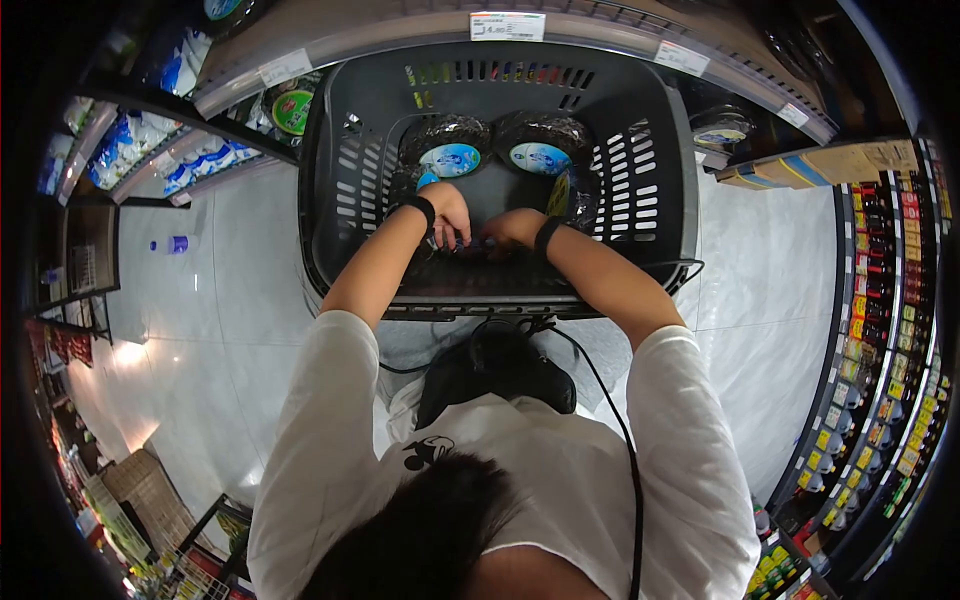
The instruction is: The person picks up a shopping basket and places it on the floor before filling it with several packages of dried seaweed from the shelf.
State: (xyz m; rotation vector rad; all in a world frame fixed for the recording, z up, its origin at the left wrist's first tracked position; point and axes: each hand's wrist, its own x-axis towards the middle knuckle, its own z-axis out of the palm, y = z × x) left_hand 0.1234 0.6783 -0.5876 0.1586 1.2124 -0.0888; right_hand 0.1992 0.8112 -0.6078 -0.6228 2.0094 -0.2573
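Note:
Both my hands reach down inside a large black plastic basket with slotted walls. Near its front wall, my left hand has its fingers curled downward. Close beside it, my right hand bends inward, its fingertips mostly hidden. I cannot tell what dark thing lies between the fingers. Against the far wall sit two round black plastic-wrapped packs with blue-and-white labels, a left pack and a right pack. Another dark wrapped pack stands along the right wall, and a bit of blue label shows by my left wrist.
A shelf edge with a price tag runs just beyond the basket. Left are shelves of blue-and-white packages; right, a cardboard box and racks of bottles. A purple-capped item is on the floor. A black cable hangs along my body.

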